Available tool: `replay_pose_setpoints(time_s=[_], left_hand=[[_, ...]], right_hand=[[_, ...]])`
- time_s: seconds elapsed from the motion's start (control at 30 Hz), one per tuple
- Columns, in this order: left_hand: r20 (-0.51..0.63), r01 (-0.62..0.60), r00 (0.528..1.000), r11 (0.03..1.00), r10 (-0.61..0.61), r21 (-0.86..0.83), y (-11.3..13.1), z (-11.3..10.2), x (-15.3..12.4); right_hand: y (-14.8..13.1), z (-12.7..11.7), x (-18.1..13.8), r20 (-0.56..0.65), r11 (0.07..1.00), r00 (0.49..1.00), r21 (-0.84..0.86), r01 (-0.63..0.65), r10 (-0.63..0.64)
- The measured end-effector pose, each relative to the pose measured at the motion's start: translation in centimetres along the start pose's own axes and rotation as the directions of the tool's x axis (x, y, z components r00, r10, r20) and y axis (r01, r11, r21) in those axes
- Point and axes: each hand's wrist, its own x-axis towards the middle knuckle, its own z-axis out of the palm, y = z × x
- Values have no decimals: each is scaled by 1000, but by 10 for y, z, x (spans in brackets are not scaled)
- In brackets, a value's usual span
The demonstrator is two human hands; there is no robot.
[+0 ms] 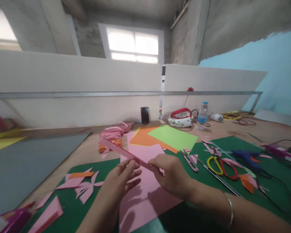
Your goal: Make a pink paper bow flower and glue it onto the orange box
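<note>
Between my two hands is a long folded strip of pink paper point(118, 149), slanting up to the left. My left hand point(126, 176) pinches it near its middle with thumb and fingers. The lower right end sits in the closed fingers of my right hand point(168, 173). Beneath both hands lies a large pink paper sheet point(145, 202) on the green cutting mat point(92, 223). Pink cut-paper pieces point(86, 191) and an orange strip point(81, 174) rest left of my left hand. Pink thread snips point(190, 160) lie just beyond my right hand.
Right of my hands are scissors point(229, 170) with yellow and red handles, a metal rod point(220, 181) and a blue glue gun point(248, 160). Farther back are orange paper point(145, 136), green paper point(176, 136), pink bundles point(111, 134), a phone point(145, 115), a pouch point(180, 119) and a water bottle point(202, 116).
</note>
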Motion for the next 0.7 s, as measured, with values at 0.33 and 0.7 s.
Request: replay_pose_setpoints(time_s=[0.33, 0.7], left_hand=[[-17, 3, 1000, 981, -6, -195, 11, 53, 49], [235, -169, 960, 984, 151, 55, 31, 96, 103]], right_hand=[[1, 10, -13, -70, 996, 996, 74, -41, 46], [19, -7, 3, -47, 847, 913, 395, -355, 405]])
